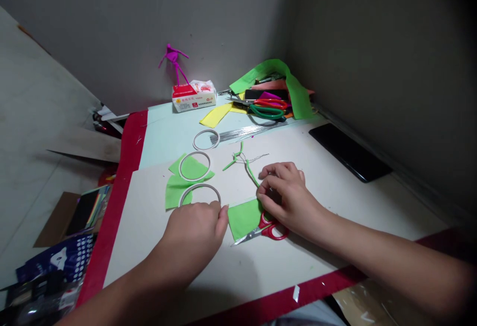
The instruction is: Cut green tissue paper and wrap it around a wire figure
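Note:
My left hand is closed in a fist beside the nearest tape ring, thumb and index pressed together; what they hold is too small to make out. The fingers of my right hand are curled round the lower end of a green-wrapped wire. That wire joins a small twisted wire figure, partly wrapped in green, with bare wire ends. Between my hands lies a green crepe strip, with red-handled scissors across its lower right corner.
Two more tape rings and green scraps lie left. Behind are silver wires, a tissue box with a purple figure, and piled scissors and coloured paper. A black phone lies right.

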A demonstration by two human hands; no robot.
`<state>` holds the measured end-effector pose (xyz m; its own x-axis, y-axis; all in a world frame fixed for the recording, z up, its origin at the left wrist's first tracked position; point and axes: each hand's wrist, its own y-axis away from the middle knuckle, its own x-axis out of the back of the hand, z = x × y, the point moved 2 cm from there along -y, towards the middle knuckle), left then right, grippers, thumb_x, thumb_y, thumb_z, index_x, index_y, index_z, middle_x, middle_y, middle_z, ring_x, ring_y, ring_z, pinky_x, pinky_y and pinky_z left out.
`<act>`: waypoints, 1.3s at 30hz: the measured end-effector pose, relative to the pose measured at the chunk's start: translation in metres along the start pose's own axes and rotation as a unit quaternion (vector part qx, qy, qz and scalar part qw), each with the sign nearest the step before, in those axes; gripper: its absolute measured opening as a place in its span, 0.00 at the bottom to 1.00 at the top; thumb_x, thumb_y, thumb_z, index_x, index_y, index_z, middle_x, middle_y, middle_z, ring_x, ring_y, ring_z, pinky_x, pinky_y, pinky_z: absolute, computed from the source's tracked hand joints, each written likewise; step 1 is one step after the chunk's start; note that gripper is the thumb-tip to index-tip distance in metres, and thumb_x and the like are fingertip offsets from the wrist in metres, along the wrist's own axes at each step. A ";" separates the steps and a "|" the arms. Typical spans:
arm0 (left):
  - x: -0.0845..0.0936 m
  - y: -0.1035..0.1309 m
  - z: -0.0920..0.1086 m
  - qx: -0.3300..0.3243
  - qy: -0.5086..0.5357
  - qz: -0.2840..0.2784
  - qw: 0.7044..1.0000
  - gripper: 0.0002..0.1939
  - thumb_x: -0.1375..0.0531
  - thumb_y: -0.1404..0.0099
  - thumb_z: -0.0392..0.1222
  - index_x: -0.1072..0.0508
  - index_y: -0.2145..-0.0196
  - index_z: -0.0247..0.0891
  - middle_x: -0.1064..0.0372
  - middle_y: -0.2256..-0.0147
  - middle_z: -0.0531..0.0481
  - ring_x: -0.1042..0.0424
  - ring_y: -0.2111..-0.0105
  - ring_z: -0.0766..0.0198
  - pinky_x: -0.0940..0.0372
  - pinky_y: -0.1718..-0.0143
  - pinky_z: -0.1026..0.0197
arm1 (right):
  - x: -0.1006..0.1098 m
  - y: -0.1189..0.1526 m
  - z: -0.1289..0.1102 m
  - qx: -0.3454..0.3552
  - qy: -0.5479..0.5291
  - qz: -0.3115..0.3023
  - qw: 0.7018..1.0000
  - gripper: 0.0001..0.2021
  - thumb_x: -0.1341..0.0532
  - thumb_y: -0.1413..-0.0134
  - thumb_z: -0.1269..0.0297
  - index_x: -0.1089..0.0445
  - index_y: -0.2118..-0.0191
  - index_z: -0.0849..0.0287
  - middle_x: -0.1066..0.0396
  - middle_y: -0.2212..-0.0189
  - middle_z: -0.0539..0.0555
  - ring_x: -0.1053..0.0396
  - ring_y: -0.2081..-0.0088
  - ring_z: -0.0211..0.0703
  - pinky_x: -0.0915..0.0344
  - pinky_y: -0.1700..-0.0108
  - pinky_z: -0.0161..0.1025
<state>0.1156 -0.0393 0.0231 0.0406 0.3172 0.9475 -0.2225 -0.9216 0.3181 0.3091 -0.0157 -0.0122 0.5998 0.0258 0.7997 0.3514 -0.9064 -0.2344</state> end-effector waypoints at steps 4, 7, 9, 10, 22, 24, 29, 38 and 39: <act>-0.001 0.000 -0.001 0.001 0.014 0.000 1.000 0.24 0.58 0.30 0.48 0.26 0.69 0.38 0.24 0.71 0.43 0.28 0.73 0.54 0.51 0.75 0.58 | 0.000 0.000 0.000 0.001 0.000 -0.002 1.000 0.04 0.42 0.46 0.70 0.32 0.70 0.57 0.35 0.57 0.56 0.43 0.53 0.51 0.46 0.54 0.49; 0.000 0.001 -0.001 0.000 0.021 0.001 1.000 0.24 0.58 0.30 0.48 0.26 0.69 0.38 0.24 0.71 0.43 0.28 0.72 0.54 0.50 0.75 0.58 | 0.000 0.000 0.000 0.001 0.001 -0.002 1.000 0.04 0.42 0.46 0.71 0.32 0.70 0.57 0.34 0.57 0.56 0.43 0.53 0.51 0.46 0.54 0.48; 0.000 0.001 -0.001 0.000 0.023 0.003 1.000 0.24 0.58 0.29 0.48 0.26 0.69 0.38 0.24 0.71 0.43 0.28 0.72 0.55 0.50 0.75 0.59 | 0.000 -0.001 0.000 0.000 0.004 -0.001 1.000 0.04 0.42 0.46 0.71 0.32 0.70 0.57 0.34 0.58 0.55 0.43 0.53 0.51 0.47 0.54 0.48; 0.000 0.001 -0.002 0.000 0.024 0.004 1.000 0.24 0.58 0.29 0.48 0.26 0.69 0.38 0.24 0.71 0.43 0.28 0.72 0.55 0.50 0.75 0.59 | 0.000 -0.001 0.000 -0.001 0.005 0.000 1.000 0.04 0.42 0.46 0.71 0.33 0.70 0.57 0.34 0.58 0.55 0.42 0.53 0.50 0.47 0.54 0.48; -0.004 -0.004 -0.002 0.007 0.027 0.015 1.000 0.22 0.56 0.31 0.49 0.27 0.71 0.40 0.24 0.71 0.46 0.28 0.73 0.55 0.49 0.75 0.58 | -0.002 0.000 0.002 -0.019 0.012 0.004 1.000 0.02 0.40 0.50 0.70 0.32 0.71 0.57 0.35 0.55 0.54 0.44 0.50 0.52 0.50 0.54 0.50; -0.004 -0.003 -0.002 0.009 0.027 0.013 0.999 0.22 0.56 0.31 0.49 0.27 0.71 0.40 0.24 0.71 0.46 0.27 0.72 0.54 0.49 0.75 0.58 | -0.002 -0.001 0.002 -0.020 0.008 0.004 1.000 0.03 0.40 0.51 0.70 0.32 0.72 0.56 0.35 0.54 0.54 0.44 0.49 0.53 0.51 0.53 0.51; -0.005 -0.003 -0.004 0.003 0.031 0.016 0.999 0.22 0.56 0.31 0.49 0.28 0.72 0.40 0.25 0.72 0.46 0.28 0.73 0.54 0.50 0.75 0.57 | 0.000 -0.004 0.004 -0.030 -0.011 -0.008 0.999 0.03 0.40 0.52 0.70 0.32 0.73 0.56 0.35 0.53 0.53 0.45 0.48 0.53 0.51 0.53 0.51; -0.006 -0.005 -0.003 0.002 0.011 0.020 1.000 0.22 0.56 0.31 0.49 0.28 0.72 0.40 0.25 0.73 0.46 0.28 0.73 0.55 0.52 0.76 0.58 | 0.000 -0.008 0.002 -0.037 -0.020 -0.023 0.999 0.03 0.40 0.53 0.71 0.33 0.74 0.57 0.36 0.53 0.54 0.45 0.48 0.54 0.49 0.53 0.51; -0.007 -0.005 -0.003 0.000 0.005 0.022 1.000 0.22 0.56 0.31 0.49 0.28 0.72 0.40 0.25 0.73 0.46 0.28 0.73 0.55 0.53 0.76 0.58 | 0.000 -0.008 0.003 -0.038 -0.019 -0.024 0.999 0.03 0.40 0.53 0.71 0.33 0.74 0.57 0.36 0.53 0.54 0.45 0.48 0.54 0.49 0.53 0.51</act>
<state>0.1133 -0.0361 0.0147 0.0210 0.2786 0.9602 -0.2237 -0.9347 0.2761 0.3080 -0.0072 -0.0117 0.6114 0.0853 0.7867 0.3256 -0.9332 -0.1519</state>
